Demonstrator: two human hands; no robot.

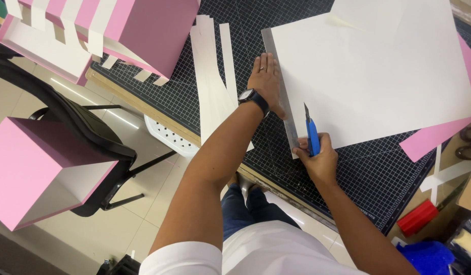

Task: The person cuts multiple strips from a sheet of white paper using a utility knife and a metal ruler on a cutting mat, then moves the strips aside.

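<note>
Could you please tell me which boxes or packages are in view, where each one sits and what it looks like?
Pink box: lower left, on the black chair, a cube-like shape with a white open inside.
Pink box: top left on the cutting mat's corner, with white paper strips over it.
Shallow pink tray: far top left, white inside.

I log a blue knife; a white sheet over a pink sheet; a silver ruler; a black mat gridded in white lines; white strips; pink boxes with white insides; a black watch; a black chair; a red block.
</note>
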